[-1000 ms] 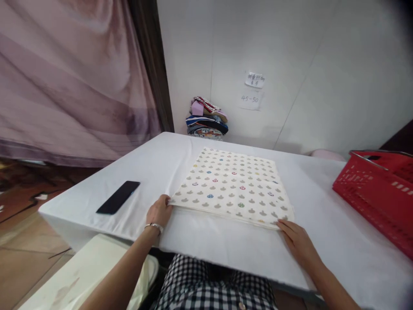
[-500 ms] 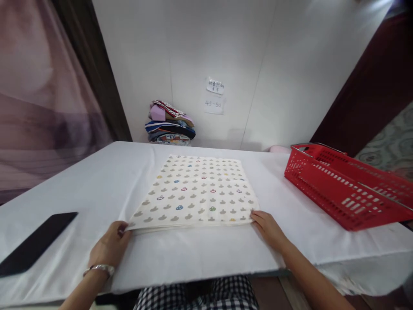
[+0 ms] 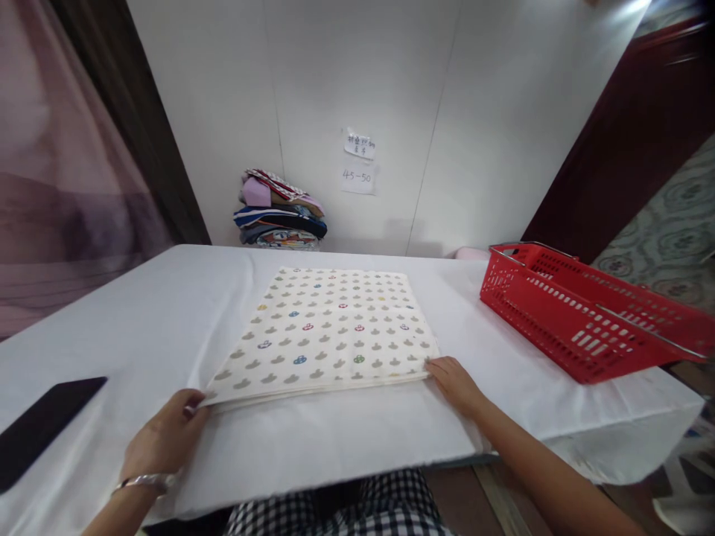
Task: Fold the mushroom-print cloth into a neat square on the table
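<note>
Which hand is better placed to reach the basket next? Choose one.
Right, probably: the right hand, on the near right corner of the cloth, is closer to the basket; the left hand pinches the left corner.

The folded, mushroom-printed cream rectangle [image 3: 329, 339] is matt, thin-looking cloth, the white bench [image 3: 335, 447] wears lightly creased matt fabric, the red perforated oblong basket [image 3: 536, 316] is smooth, faintly glossy plastic with shiny metal handles, and the white rectangular "45-50" sheet [image 3: 358, 179] is matt paper.
</note>
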A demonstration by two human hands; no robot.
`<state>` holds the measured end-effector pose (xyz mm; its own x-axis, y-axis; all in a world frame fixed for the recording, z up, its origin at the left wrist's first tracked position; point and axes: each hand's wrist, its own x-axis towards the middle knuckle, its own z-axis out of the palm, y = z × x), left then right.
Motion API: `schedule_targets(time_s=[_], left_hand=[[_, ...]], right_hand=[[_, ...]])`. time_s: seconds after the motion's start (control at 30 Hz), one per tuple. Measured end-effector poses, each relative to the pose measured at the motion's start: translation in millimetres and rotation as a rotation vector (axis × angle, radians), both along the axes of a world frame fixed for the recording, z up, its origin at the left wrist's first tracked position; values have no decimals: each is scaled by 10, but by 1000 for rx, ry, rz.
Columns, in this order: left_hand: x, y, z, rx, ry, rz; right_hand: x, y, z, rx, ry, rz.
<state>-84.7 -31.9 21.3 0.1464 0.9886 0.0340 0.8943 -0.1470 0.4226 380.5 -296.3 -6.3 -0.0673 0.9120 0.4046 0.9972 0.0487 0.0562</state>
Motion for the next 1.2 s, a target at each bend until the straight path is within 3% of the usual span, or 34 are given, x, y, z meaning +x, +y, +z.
schedule_targets(time_s=[0.1, 0.17, 0.33, 0.5, 0.73, 0.9, 1.2], left_hand=[[8, 14, -34, -42, 45, -51], [11, 4, -63, 15, 61, -88], [19, -105, -151, 382, 33, -413], [81, -156, -208, 420, 139, -626], [208, -32, -110, 375, 247, -638], [190, -29, -45, 387, 243, -630], [-33, -96, -131, 337, 171, -657]], right_hand=[[1, -16, -11, -9, 9, -5], [-13, -26, -7, -14, 12, -9], [-84, -35, -30, 24, 7, -9], [-110, 48, -98, 33, 19, -2], [-41, 172, -90, -56, 87, -41], [-24, 98, -38, -103, 83, -36], [-142, -119, -16, -149, 144, -37]])
